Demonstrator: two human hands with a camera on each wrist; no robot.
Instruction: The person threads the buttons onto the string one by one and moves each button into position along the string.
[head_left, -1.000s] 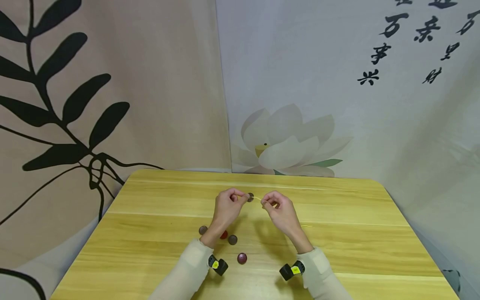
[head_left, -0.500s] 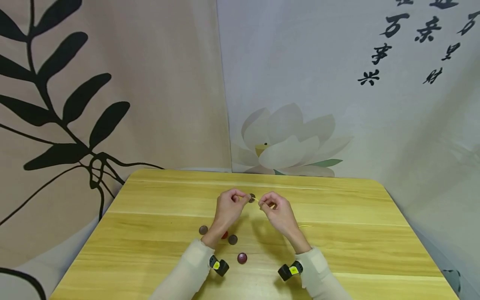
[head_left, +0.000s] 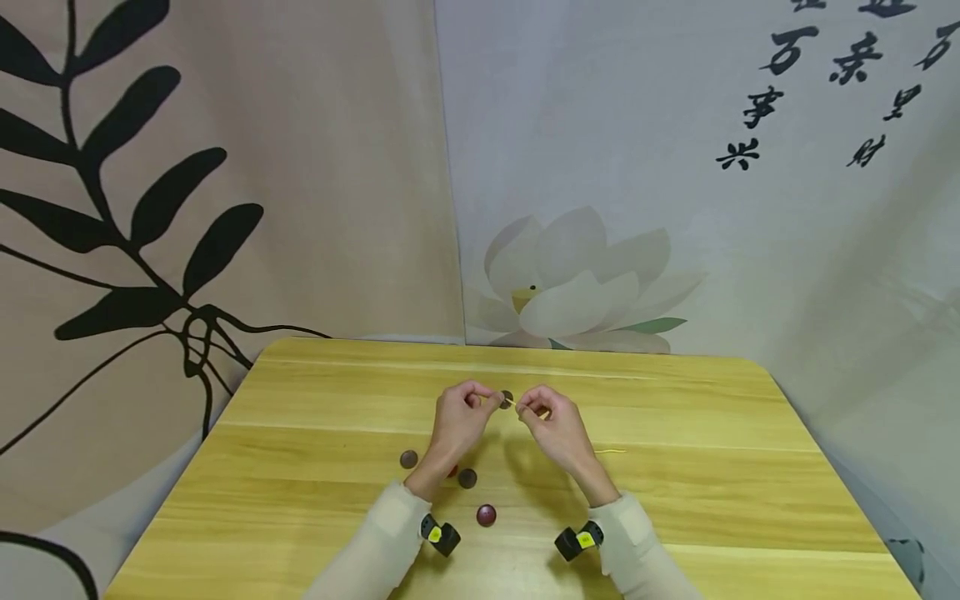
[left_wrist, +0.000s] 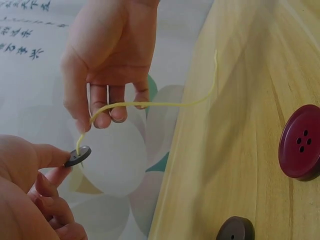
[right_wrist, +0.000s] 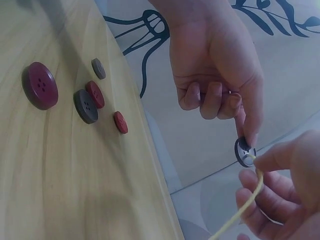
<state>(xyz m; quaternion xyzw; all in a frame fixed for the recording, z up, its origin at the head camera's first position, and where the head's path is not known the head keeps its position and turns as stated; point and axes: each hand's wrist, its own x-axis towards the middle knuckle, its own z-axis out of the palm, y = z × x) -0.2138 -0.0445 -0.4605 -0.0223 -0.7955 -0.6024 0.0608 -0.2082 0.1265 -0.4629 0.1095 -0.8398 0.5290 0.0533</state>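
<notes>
Above the far part of the table, my left hand (head_left: 459, 418) pinches a dark grey button (left_wrist: 77, 156) by its edge between thumb and fingertip. Close to its right, my right hand (head_left: 557, 427) pinches a yellow cord (left_wrist: 150, 104) just beside the button. In the left wrist view the cord meets the button's face at a hole, and a short bit seems to show beneath. The cord's long end trails from the right hand over the table. Within the right wrist view, the right fingertips almost touch the button, hiding part of it.
On the wooden table (head_left: 712, 500) lie a large maroon button (head_left: 486, 516), a grey button (head_left: 468, 478) and another grey button (head_left: 408, 459). Two red buttons show in the right wrist view, a larger red one (right_wrist: 95, 95) and a smaller one (right_wrist: 120, 122). A printed cloth hangs behind.
My right hand has moved slightly left toward the button, and the left hand slightly right. Less cord shows between the fingers and the button. The loose buttons stay on the table.
</notes>
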